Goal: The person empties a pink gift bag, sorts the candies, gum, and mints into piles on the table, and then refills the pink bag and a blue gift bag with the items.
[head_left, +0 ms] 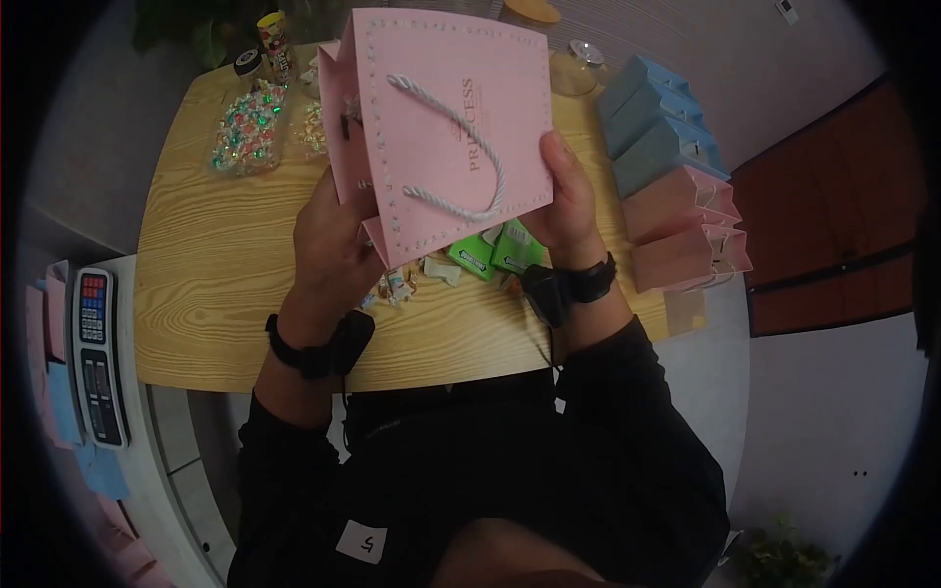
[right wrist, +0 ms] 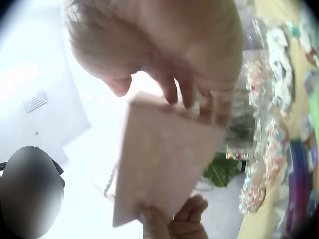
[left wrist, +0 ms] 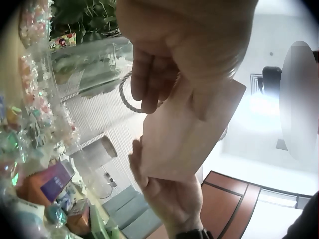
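Observation:
A pink paper gift bag (head_left: 456,127) with a white rope handle (head_left: 461,157), studded edges and the word PRINCESS is held up over the table, turned sideways with its handle end to the left. My left hand (head_left: 333,235) grips it at the lower left, fingers partly hidden by the bag. At the opposite end, my right hand (head_left: 570,201) holds the bag, thumb on the printed face and fingers behind. In the left wrist view the base of the bag (left wrist: 179,139) shows between both hands. Below it lie green boxes (head_left: 495,250) and loose wrapped candies (head_left: 395,287).
Blue bags (head_left: 662,113) and pink bags (head_left: 686,230) stand in a row along the right table edge. A clear tray (head_left: 218,169) of wrapped candies, a yellow can (head_left: 274,44) and a glass jar (head_left: 575,71) sit at the back. Left is a scale (head_left: 98,358).

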Demonstrator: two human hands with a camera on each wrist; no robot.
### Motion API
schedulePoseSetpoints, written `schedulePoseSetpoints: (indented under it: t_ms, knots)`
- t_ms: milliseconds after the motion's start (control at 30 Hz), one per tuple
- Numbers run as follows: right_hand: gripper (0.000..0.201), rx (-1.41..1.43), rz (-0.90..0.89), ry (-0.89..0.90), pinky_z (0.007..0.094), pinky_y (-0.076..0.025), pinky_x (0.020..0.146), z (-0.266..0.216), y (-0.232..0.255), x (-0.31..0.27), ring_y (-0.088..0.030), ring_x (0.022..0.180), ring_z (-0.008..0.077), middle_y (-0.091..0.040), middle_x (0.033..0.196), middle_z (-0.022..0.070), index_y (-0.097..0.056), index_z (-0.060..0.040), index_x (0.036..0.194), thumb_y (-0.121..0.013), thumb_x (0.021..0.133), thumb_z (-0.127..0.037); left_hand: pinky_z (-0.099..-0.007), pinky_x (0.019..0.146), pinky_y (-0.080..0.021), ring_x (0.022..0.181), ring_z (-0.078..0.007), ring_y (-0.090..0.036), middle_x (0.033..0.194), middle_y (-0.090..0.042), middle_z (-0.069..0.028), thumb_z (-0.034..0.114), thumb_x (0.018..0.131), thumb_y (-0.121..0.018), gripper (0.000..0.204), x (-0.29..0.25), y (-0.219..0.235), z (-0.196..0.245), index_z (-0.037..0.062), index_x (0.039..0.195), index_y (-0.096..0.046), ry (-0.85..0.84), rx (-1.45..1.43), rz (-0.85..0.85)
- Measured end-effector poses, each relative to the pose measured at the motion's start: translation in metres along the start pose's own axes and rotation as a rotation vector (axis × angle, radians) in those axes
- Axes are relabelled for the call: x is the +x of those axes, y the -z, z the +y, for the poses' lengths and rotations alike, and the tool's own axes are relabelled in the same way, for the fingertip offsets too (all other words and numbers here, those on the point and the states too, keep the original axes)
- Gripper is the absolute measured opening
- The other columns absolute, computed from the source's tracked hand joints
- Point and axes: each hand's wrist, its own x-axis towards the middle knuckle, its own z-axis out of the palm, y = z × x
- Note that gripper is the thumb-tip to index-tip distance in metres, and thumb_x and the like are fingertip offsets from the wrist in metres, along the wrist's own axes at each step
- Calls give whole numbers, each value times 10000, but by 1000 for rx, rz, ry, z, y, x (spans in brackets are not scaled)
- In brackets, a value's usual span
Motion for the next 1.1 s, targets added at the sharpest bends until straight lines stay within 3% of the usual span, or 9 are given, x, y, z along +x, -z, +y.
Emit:
schedulePoseSetpoints:
  t_ms: [67, 167, 367, 533, 700, 733, 867, 1033, 1100]
  knots:
    - [516, -40, -7, -32, 363, -417, 1044, -4, 8, 1, -519, 1237, 219, -498, 1394, 140, -380, 13, 1429, -396, 1038, -323, -334, 850, -516, 1077, -260, -626, 1232, -591, -197, 150, 755, -823, 537, -1, 10, -3, -33, 1210, -603, 22, 49, -30]
    - [434, -802, 48, 11, 326, -441, 983, -30, 26, 1, -591, 1118, 186, -656, 1175, 105, -631, 9, 1200, -434, 1039, -343, -303, 738, -541, 909, -245, -671, 1024, -636, -158, 13, 698, -805, 288, 8, 30, -5, -7, 952, -671, 35, 73, 189]
    - [277, -1092, 256, -192, 239, -463, 827, -44, 86, -10, -604, 929, 111, -684, 1069, 39, -644, -9, 1151, -611, 963, -209, -286, 659, -493, 822, -184, -650, 899, -636, -103, 92, 782, -767, 222, -4, 137, -21, -16, 945, -662, 369, 348, 441]
    - [270, -1102, 239, -197, 213, -450, 741, -44, 83, -9, -593, 857, 84, -697, 1010, 29, -637, -16, 1164, -619, 955, -186, -374, 622, -485, 670, -313, -655, 705, -661, -161, 419, 866, -664, 404, -4, 214, -1, 30, 964, -706, 819, 923, 328]
    - [247, -1073, 236, -222, 221, -451, 714, -38, 81, -10, -586, 810, 73, -699, 994, 20, -641, -34, 1147, -613, 958, -191, -450, 622, -494, 741, -380, -658, 769, -667, -207, 446, 850, -648, 439, -27, 218, -29, 8, 862, -685, 902, 1106, 1]
    - [246, -1055, 248, -233, 222, -452, 713, -38, 83, -10, -585, 802, 71, -700, 994, 19, -640, -37, 1148, -613, 958, -192, -399, 555, -482, 581, -310, -652, 645, -639, -177, 429, 848, -669, 443, -40, 220, -45, -9, 913, -667, 791, 1161, -49]
    - [248, -1023, 257, -227, 225, -452, 709, -38, 88, -10, -584, 787, 69, -701, 994, 18, -637, -43, 1150, -616, 957, -197, -353, 525, -472, 544, -244, -646, 630, -643, -125, 385, 829, -719, 436, -41, 200, -42, 3, 1031, -663, 808, 1019, 45]
    - [252, -1042, 255, -210, 225, -452, 702, -40, 91, -9, -586, 776, 69, -703, 985, 16, -640, -43, 1144, -625, 953, -206, -360, 593, -485, 672, -287, -653, 678, -647, -110, 395, 813, -739, 438, -13, 209, 10, 67, 1094, -663, 844, 964, 244]
    - [253, -1052, 269, -208, 224, -452, 699, -40, 92, -10, -587, 772, 70, -703, 981, 16, -641, -42, 1143, -628, 951, -207, -339, 635, -489, 694, -249, -642, 805, -665, -98, 258, 814, -743, 352, -13, 232, 12, 79, 1107, -667, 843, 992, 246]
